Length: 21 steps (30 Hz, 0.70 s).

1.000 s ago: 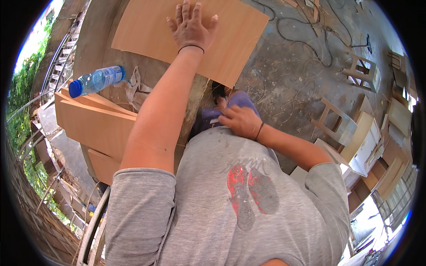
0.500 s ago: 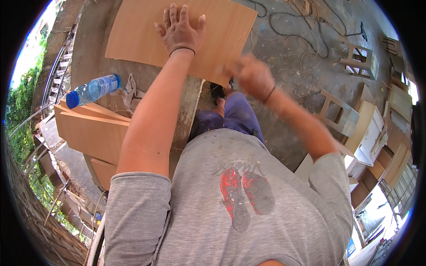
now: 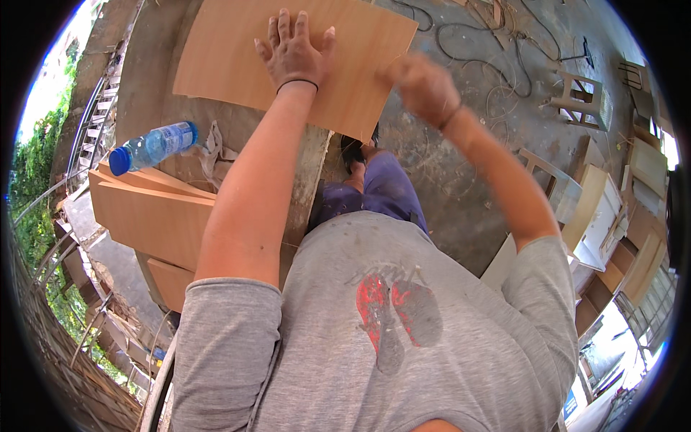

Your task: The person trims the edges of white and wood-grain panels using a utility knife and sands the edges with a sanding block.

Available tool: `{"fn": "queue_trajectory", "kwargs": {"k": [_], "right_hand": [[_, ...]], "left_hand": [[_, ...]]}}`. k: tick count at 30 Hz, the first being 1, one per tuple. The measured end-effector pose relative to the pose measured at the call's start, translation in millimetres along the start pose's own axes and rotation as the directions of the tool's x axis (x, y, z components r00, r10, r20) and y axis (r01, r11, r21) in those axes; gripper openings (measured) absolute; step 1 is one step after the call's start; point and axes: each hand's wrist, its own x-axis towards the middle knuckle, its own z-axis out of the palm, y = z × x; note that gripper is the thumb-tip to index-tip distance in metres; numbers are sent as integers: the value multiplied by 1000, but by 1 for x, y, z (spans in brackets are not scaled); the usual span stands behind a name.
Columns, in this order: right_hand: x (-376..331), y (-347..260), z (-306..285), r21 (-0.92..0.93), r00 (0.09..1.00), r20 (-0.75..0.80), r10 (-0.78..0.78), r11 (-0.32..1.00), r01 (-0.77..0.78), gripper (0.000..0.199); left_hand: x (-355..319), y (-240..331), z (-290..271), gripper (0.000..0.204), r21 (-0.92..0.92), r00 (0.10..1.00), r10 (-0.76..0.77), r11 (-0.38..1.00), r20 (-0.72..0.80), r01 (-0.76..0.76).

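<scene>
A light-brown wooden panel (image 3: 223, 50) lies flat on the workbench at the top of the view. My left hand (image 3: 296, 56) presses on it, palm down and fingers spread. At the panel's right edge is my right hand (image 3: 426, 88), smeared by motion. Its fingers look curled together over the edge; what they hold, if anything, I cannot make out. A dark band circles each wrist.
Left of my left arm a clear plastic bottle with a blue cap (image 3: 153, 147) lies near a crumpled rag (image 3: 216, 153). More wooden boards (image 3: 147, 223) lean below them. Cables (image 3: 461, 61) coil on the floor; wooden frames (image 3: 581, 97) and cabinet parts (image 3: 594, 209) stand at right.
My right hand has moved up and slightly right along the panel's right edge. My left hand stays on the panel.
</scene>
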Motion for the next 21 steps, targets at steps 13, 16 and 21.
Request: {"fn": "queue_trajectory", "kwargs": {"k": [13, 16, 21], "right_hand": [[7, 7, -12, -80, 978, -74, 195, 976, -200, 43], [-26, -47, 8, 84, 1000, 28, 10, 996, -13, 45], [-79, -116, 16, 210, 964, 222, -147, 973, 100, 43]], "left_hand": [[4, 7, -10, 62, -15, 1000, 23, 1000, -12, -23], [2, 5, -11, 61, -41, 1000, -12, 999, -27, 11], [5, 0, 2, 61, -4, 996, 23, 1000, -88, -24]]}}
